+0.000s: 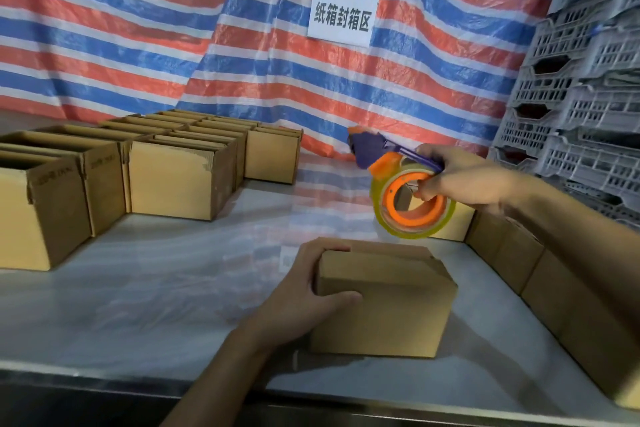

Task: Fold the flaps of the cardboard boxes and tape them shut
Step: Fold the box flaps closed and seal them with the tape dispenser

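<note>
your left hand [311, 291] grips the left end of the small box [384, 302], thumb on the near side and fingers curled round the far top edge. the box sits on the table [156, 288] directly under your hands with its flaps folded down. the far flap looks slightly proud, and i can't see any tape on the seam.

your right hand [464, 180] is well apart from the left, up and beyond the box, with fingers hooked through the core of the tape dispenser [405, 191]. the dispenser hangs in the air, touching nothing.

the step looks like laying the first strip. bring the dispenser's nose down onto the end face on your right-hand side, just below the top edge, so the tape bites there first. then drag it along the seam toward your left hand, low and flat. press down with the left as you pull - the box looks light and will likely slide. shift those left fingers off the seam line or you'll tape over them. run over the far end, twist to cut, then rub it flat.

open boxes [173, 177] wait well out past your left hand.
</note>
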